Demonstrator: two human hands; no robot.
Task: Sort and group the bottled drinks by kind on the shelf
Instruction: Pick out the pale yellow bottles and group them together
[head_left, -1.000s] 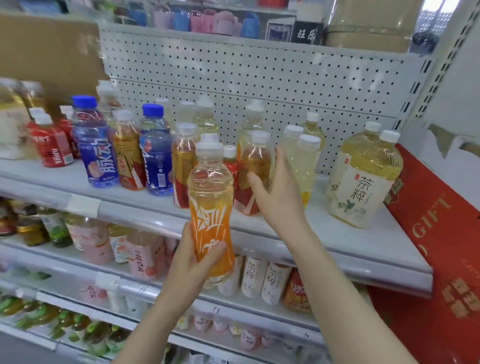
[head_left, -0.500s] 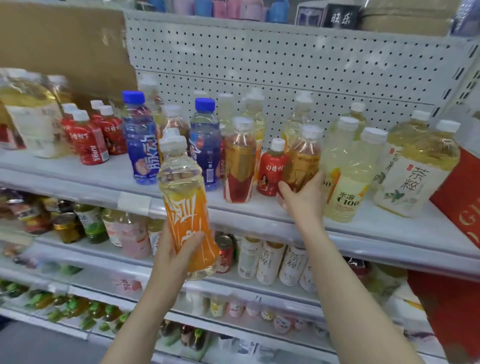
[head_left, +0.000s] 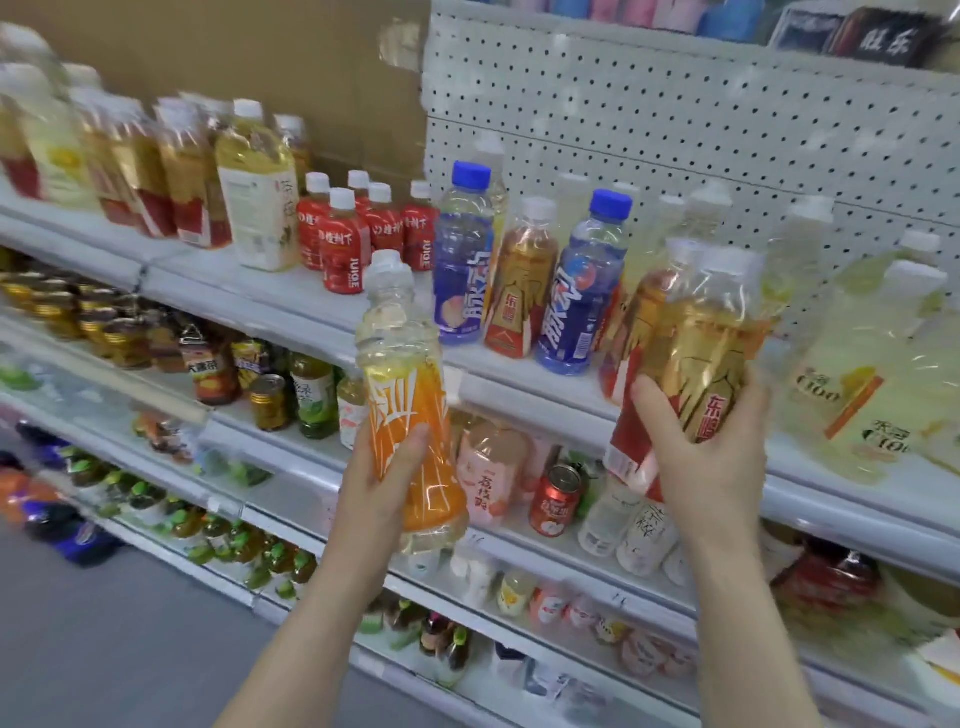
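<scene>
While the left hand (head_left: 387, 488) wraps its fingers around the lower half of an orange-labelled bottle (head_left: 408, 395), holding it upright in front of the shelf's front edge (head_left: 524, 402), the right hand (head_left: 711, 457) grips two amber bottles with gold-and-red labels (head_left: 685, 353) pressed together, tilted slightly and lifted off the shelf near its right part. Just left of that pair, on the shelf, stand two blue-capped blue bottles (head_left: 579, 291) with another gold-labelled amber bottle (head_left: 519, 291) between them. Farther left a cluster of small red juice bottles (head_left: 345, 241) sits near the front, then a tall pale-yellow tea bottle (head_left: 257, 192) and a row of amber bottles toward the left end. Right of the held pair, pale lemon-coloured bottles (head_left: 862, 395) crowd the shelf; motion blur smears them and their labels are hard to read. Bottles behind the blue ones are mostly hidden. Lower shelves carry cans and small bottles, partly blocked by both forearms.
</scene>
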